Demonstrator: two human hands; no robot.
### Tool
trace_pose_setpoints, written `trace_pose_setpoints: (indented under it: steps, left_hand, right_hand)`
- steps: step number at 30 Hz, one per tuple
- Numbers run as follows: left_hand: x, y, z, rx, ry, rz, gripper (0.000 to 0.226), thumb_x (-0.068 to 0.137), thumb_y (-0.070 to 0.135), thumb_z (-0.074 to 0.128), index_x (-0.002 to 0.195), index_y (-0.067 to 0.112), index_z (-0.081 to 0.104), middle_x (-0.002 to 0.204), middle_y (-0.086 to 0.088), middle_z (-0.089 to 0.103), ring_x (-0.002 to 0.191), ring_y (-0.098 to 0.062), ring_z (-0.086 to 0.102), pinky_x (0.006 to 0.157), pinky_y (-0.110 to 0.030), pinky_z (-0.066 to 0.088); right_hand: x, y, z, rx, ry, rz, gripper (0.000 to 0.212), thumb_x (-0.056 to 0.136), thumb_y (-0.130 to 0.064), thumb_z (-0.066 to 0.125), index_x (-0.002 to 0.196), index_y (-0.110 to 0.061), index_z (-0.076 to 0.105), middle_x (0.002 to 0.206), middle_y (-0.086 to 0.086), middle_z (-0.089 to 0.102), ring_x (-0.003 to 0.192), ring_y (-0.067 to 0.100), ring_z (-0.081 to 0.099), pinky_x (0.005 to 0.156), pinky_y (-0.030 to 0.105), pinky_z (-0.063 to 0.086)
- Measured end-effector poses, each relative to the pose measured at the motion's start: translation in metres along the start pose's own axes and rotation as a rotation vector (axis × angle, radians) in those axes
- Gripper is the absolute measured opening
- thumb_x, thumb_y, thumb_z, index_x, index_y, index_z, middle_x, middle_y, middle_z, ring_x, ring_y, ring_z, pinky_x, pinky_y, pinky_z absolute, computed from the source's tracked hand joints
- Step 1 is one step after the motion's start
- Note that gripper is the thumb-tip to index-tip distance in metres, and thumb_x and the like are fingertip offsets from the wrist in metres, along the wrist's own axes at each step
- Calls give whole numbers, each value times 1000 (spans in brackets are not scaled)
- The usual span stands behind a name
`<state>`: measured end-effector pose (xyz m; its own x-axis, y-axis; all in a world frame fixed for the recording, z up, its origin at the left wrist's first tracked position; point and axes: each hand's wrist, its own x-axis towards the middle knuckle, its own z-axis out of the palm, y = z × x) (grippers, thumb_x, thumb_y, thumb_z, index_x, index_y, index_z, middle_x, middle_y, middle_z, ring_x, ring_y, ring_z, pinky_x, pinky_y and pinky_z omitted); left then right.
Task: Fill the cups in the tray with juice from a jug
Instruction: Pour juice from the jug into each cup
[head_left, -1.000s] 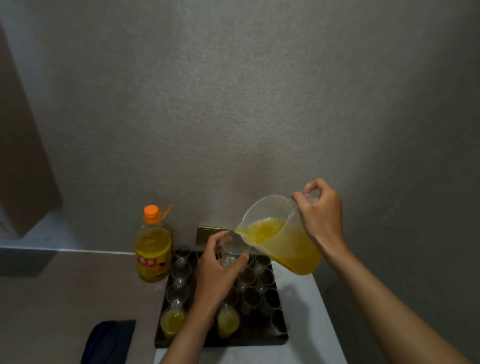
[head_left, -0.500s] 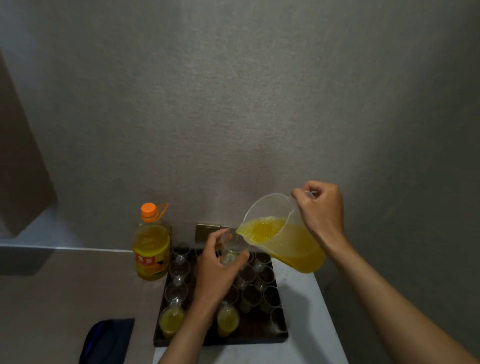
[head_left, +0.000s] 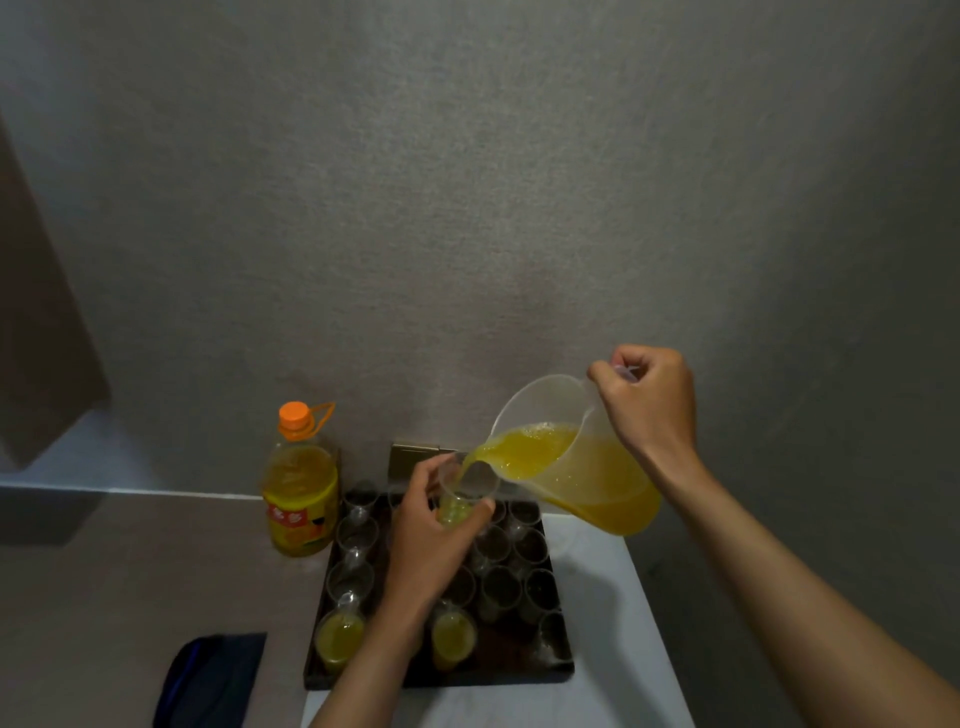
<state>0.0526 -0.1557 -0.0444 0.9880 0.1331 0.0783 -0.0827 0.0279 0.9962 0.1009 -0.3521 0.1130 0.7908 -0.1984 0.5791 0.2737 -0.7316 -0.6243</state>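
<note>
- Juice, orange-yellow, runs in a thin stream from the spout of a clear plastic jug (head_left: 582, 462) tilted to the left, right of centre in the frame.
- The right hand (head_left: 649, 405) is clenched around the jug's handle at its upper right.
- The left hand (head_left: 431, 525) grasps a small clear plastic cup (head_left: 462, 488), lifted above the tray, just under the spout; a little juice sits in its bottom.
- Below lies a dark rectangular tray (head_left: 519, 670) on a white table (head_left: 623, 649), in the lower centre of the frame, holding rows of small clear cups.
- Two cups in the tray's near row, a left one (head_left: 337, 636) and a middle one (head_left: 452, 636), hold juice; the others look empty.
- A large plastic bottle of orange liquid with an orange cap (head_left: 301, 488) stands just left of the tray's far corner.
- A dark blue object (head_left: 208, 680) lies at the lower left; what it is cannot be told.
</note>
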Motion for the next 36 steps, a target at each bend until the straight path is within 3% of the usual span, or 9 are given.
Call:
trace_pose_setpoints:
  steps: [7,13,19,24,27,32,36]
  left_hand:
    - [0,0,0,-25,-2,11,54,79,24,86,121,43,59,117,23,67,111,1,63,95,-40,58]
    - [0,-1,0,-4,-6,-6,54,77,26,87,117,49,58,117,27,65,114,4,59,95,-35,57]
    - [-4,-3,-1,31,-6,8,53,78,20,87,117,42,59,112,34,63,106,14,58,82,-16,50]
    - [-6,-7,0,42,-2,-1,52,78,17,87,117,37,59,111,19,67,99,14,60,71,-6,49]
    - [-5,-10,-1,47,-3,2,51,78,14,87,115,36,59,110,20,66,99,17,59,72,-3,47]
    - [-4,-15,-1,57,1,-13,53,76,19,88,113,42,58,107,31,65,102,16,58,75,-8,47]
    - [-3,-19,-1,54,0,-26,54,77,22,88,116,43,57,116,22,65,107,8,59,80,-13,46]
  right_hand:
    - [1,0,0,-14,4,-1,37,80,-21,68,55,-7,43,48,-8,31,44,5,35,51,30,31]
    - [2,-3,-4,-15,19,8,40,81,-18,68,54,-9,41,48,-7,29,44,7,34,51,29,28]
    - [6,-5,-8,-5,23,15,41,79,-19,67,52,-15,37,47,-7,28,44,7,32,51,28,26]
    - [8,-6,-12,14,21,12,38,77,-22,66,52,-16,38,49,-8,27,48,9,29,52,30,27]
    - [11,-8,-13,7,32,13,38,77,-22,65,52,-16,37,49,-7,26,48,9,28,52,31,27]
    - [14,-11,-14,1,42,11,39,76,-23,66,51,-15,37,45,-7,28,46,8,28,51,30,26]
    - [17,-13,-15,-7,49,2,39,76,-21,66,52,-14,37,46,-6,27,46,9,27,50,29,24]
